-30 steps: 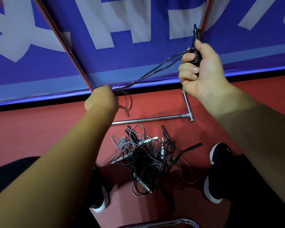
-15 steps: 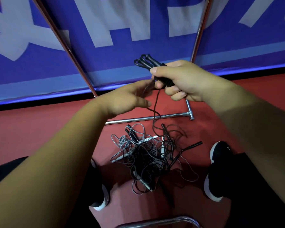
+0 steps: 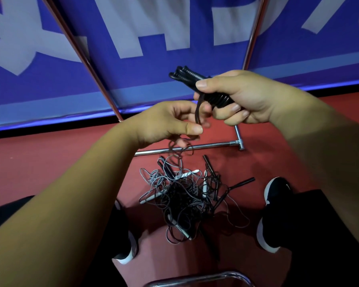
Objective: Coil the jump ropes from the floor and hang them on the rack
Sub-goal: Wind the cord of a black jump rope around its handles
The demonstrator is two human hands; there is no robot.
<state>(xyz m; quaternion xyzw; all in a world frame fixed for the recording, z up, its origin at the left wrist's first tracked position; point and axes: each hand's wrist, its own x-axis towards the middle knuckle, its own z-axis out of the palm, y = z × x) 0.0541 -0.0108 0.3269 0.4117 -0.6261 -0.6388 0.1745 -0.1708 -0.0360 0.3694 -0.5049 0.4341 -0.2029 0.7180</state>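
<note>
My right hand [image 3: 243,96] covers most of the black handles [image 3: 187,76]; only their ends show beyond the grip. Below it, the cord [image 3: 180,145] blurs under my left hand [image 3: 164,121]. In the pile [image 3: 184,195] beneath, I can't separate single ropes.

Red floor [image 3: 39,172], tangled heap of jump ropes [image 3: 182,195] near the rack's chrome base bar [image 3: 205,146]

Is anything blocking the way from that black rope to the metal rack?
Nothing visible does. The right hand grips the black rope just before the rack; its loose tail hangs from the left hand toward the floor pile.
</note>
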